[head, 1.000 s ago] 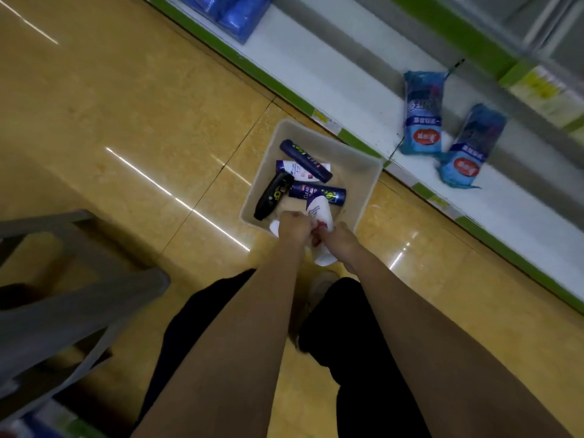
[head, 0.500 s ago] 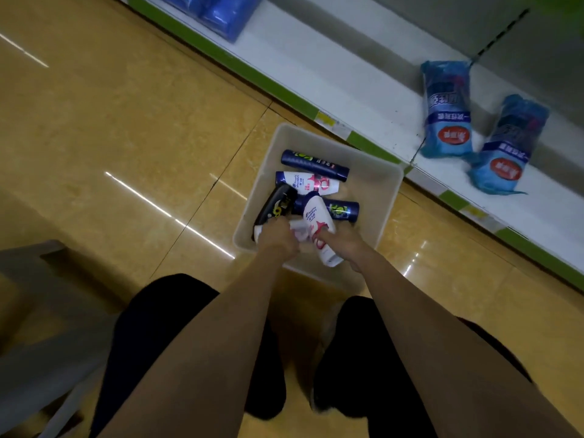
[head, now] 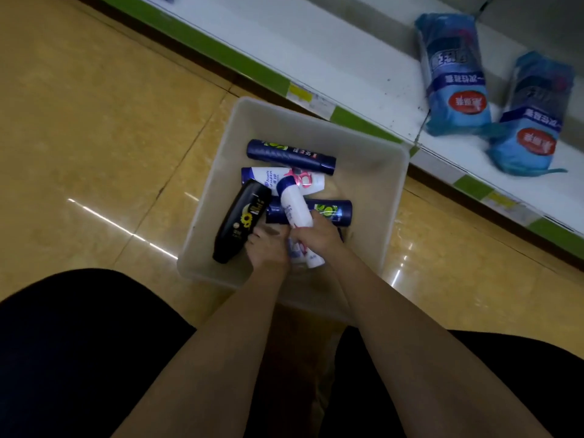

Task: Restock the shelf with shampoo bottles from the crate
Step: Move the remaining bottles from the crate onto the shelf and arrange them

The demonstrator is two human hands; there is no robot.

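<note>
A pale translucent crate [head: 316, 120] stands on the floor in front of the low white shelf [head: 331, 52]. Several shampoo bottles lie in it: a dark blue one [head: 290, 154] at the far side, a white one [head: 268, 176], a black one [head: 241, 221] on the left, and a second dark blue one [head: 333, 211]. My right hand [head: 319, 237] grips a white bottle [head: 294, 203] by its lower end, blue cap pointing away from me. My left hand [head: 267, 248] is down in the crate beside the black bottle's base, fingers curled. Another white bottle [head: 311, 259] lies partly hidden under my hands.
Two blue wrapped packs [head: 455, 74] [head: 534, 118] lie on the shelf at the right. A green strip with price tags [head: 347, 120] runs along the shelf's front edge. Glossy yellow floor tiles [head: 110, 137] surround the crate. My dark-clothed knees [head: 79, 358] flank it.
My head has come lower and closer to the crate. Both hands have gone from its near edge deeper in. The white bottle in my right hand now points its cap away.
</note>
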